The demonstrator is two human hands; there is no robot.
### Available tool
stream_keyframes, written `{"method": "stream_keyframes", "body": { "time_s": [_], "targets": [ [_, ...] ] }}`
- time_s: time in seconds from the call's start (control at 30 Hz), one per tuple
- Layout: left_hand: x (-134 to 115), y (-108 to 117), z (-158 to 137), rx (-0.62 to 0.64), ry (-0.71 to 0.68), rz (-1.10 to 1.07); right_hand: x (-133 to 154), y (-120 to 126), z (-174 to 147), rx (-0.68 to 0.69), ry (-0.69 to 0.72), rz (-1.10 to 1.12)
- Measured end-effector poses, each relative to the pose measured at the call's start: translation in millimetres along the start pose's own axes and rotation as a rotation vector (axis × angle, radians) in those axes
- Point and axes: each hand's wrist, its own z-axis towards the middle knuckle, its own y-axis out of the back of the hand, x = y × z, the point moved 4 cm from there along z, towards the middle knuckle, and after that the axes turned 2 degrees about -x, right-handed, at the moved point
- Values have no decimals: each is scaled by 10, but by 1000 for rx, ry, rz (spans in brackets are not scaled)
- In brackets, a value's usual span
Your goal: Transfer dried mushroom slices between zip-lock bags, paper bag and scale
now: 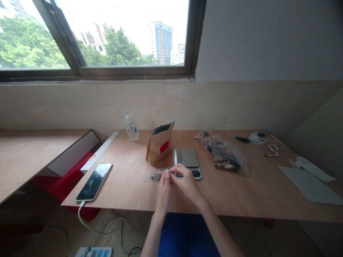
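Both hands are closed in a pinch on the red-edged top of a small clear zip bag (154,177), which has something dark inside. My left hand (164,189) grips the near part of the seal. Against it, my right hand (185,182) pinches the same strip, fingertips almost touching the left ones. Just behind the right hand sits a kitchen scale (187,157) with a bare metal plate; its display is partly covered by the fingers. A brown paper pouch (158,148) with a red label stands upright with its top open, beyond the zip bag.
Filled zip bags (227,157) lie right of the scale. Behind them are a screwdriver (242,139) and a white dome camera (258,137) with its cable. A water bottle (132,129) stands at the back; a charging phone (93,182) lies left. White sheet (308,184) at right.
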Motion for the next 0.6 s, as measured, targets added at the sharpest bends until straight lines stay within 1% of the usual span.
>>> {"method": "stream_keyframes", "body": {
  "time_s": [0.07,0.2,0.27,0.33,0.43,0.5,0.6],
  "targets": [
    [9,33,8,0,6,9,-31,-8,-23,33,-20,33],
    [41,107,48,-22,-38,44,-84,-1,-43,84,-78,76],
    [26,132,71,19,-74,57,-104,22,-42,84,-87,60],
    [-21,152,84,89,-106,72,-110,52,-45,92,-64,27],
    [-108,187,84,178,-111,57,-104,59,-78,187,-35,30],
    [-147,203,82,198,-100,37,-94,51,-108,233,-28,40],
    [-153,200,90,177,-106,46,-87,48,-128,179,-25,20]
  ]
}}
